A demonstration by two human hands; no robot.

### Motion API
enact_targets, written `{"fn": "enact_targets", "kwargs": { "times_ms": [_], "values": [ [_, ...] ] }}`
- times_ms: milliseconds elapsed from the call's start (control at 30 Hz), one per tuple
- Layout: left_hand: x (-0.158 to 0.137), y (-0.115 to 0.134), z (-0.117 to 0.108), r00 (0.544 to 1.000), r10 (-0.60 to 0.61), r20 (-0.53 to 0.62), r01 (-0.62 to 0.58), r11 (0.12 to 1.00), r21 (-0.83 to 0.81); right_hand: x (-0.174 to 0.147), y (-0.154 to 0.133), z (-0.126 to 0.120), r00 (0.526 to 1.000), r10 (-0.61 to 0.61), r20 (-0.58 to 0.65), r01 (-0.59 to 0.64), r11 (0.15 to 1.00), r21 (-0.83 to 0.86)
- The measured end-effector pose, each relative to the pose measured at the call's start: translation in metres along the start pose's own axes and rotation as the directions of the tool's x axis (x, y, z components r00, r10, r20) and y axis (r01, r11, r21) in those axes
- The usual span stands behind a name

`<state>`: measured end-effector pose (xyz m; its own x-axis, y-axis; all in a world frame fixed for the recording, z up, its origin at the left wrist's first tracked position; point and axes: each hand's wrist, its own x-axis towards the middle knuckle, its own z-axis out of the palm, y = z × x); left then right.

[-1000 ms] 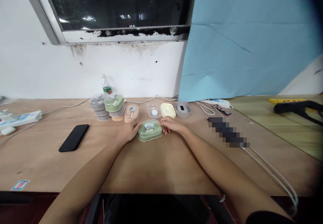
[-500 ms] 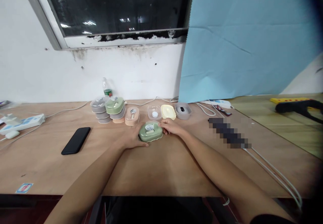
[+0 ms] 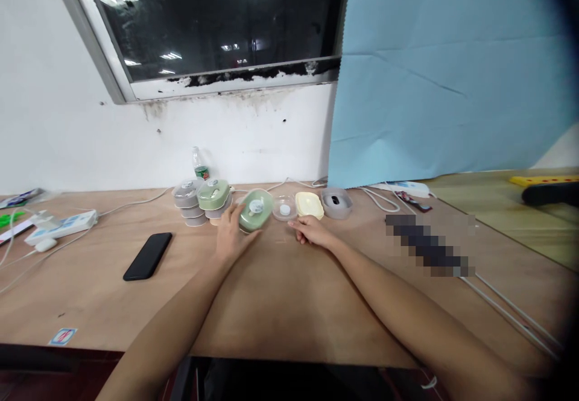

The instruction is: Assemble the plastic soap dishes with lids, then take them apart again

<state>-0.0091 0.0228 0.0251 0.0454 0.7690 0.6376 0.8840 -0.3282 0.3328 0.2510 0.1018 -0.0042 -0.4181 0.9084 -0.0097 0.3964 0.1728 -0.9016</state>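
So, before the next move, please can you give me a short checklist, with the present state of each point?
1. Left hand on the green box in front of it: ok, fingers and thumb are around its near left side.
2. Green box flat on the table: cannot tell, the hand partly covers its lower edge.
3. Right hand off that box: ok, there is a gap.
4. Free space right of the box: not ok, the clear container is close there.
5. Phone away from the hands: ok, it lies apart, to the left.

Glossy plastic box (image 3: 259,216), wooden tabletop (image 3: 280,304)
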Motion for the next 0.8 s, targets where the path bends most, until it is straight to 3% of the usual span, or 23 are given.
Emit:
{"fn": "enact_targets", "kwargs": {
  "times_ms": [100,167,433,633,733,800],
  "values": [
    [0.002,0.000,0.000,0.985,-0.163,-0.055,0.169,0.973,0.157,0.001,0.001,0.001,0.999,-0.044,-0.005,0.044,0.998,-0.042],
    [0.001,0.001,0.001,0.981,-0.195,-0.021,0.195,0.957,0.216,0.001,0.002,0.002,0.997,-0.079,-0.002,0.079,0.995,-0.060],
    [0.000,-0.006,0.008,0.987,-0.160,-0.015,0.159,0.958,0.240,-0.002,-0.002,0.005,0.992,-0.127,-0.015,0.124,0.985,-0.121],
    [0.008,-0.009,0.010,0.986,-0.146,-0.082,0.162,0.952,0.259,-0.002,-0.001,0.006,0.988,-0.151,-0.028,0.144,0.974,-0.174],
    [0.010,-0.009,0.011,0.987,-0.134,-0.088,0.153,0.950,0.271,-0.002,0.000,0.008,0.973,-0.219,-0.066,0.192,0.938,-0.288],
    [0.009,-0.009,0.010,0.991,-0.092,-0.093,0.113,0.962,0.250,-0.003,0.000,0.009,0.942,-0.317,-0.108,0.244,0.870,-0.428]
  ]
}}
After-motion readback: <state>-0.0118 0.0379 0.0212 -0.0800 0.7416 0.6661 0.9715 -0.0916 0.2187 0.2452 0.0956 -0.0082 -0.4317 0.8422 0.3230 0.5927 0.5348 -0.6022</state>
